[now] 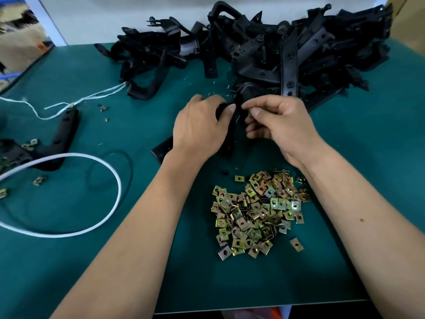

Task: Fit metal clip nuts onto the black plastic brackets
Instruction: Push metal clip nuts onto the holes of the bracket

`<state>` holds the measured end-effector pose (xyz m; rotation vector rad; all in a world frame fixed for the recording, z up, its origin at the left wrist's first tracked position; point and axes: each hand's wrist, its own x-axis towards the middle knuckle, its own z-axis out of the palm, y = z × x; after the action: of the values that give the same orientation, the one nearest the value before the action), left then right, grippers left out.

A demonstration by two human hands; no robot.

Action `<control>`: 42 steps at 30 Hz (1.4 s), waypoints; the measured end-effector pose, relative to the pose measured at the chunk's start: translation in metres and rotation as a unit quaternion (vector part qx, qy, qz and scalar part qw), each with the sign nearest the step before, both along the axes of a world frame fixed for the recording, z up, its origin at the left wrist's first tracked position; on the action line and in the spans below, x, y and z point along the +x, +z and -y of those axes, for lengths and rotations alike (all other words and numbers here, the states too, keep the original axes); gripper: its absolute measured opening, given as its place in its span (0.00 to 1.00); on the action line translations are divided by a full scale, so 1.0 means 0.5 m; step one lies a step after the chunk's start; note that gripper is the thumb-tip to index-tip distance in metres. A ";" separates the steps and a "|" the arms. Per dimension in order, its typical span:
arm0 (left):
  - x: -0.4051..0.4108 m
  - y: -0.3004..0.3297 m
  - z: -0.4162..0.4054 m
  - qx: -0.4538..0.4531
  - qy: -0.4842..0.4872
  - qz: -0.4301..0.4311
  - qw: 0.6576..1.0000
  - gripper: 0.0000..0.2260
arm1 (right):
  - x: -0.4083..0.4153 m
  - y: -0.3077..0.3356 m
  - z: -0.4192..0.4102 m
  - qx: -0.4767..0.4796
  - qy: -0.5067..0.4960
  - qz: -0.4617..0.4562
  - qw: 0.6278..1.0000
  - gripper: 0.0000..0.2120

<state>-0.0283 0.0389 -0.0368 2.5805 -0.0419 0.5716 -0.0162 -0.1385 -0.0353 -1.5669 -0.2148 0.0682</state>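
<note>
left hand (199, 125) grips black bracket (227, 137) | right hand (276, 122) pinches clip nut (249, 111)

Even overhead light, soft shadows; wide-angle bending at edges (left corner blurred), blacks perhaps crushed

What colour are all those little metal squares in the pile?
The clip nuts are shiny yellow-gold, seen in the head view.
</note>
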 end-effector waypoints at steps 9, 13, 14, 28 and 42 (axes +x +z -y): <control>0.005 -0.002 -0.004 -0.036 0.091 0.047 0.994 0.19 | -0.014 -0.001 -0.016 -0.043 -0.006 0.010 0.999 0.08; 0.008 0.001 -0.004 -0.056 0.125 0.067 0.988 0.17 | -0.021 0.000 -0.028 -0.003 -0.017 -0.009 1.000 0.06; 0.008 0.003 -0.006 -0.059 0.131 0.070 0.987 0.17 | -0.024 0.001 -0.032 0.018 -0.019 -0.017 1.000 0.05; -0.002 0.009 0.007 -0.064 0.102 0.107 0.987 0.19 | -0.043 0.012 -0.055 0.056 -0.017 -0.091 0.994 0.01; -0.007 0.013 0.012 -0.062 0.101 0.103 0.988 0.19 | -0.041 0.013 -0.047 0.100 -0.005 -0.114 0.988 0.03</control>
<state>-0.0319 0.0328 -0.0300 2.4109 0.1826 0.8850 -0.0365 -0.1148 -0.0289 -1.3485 -0.0315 0.2102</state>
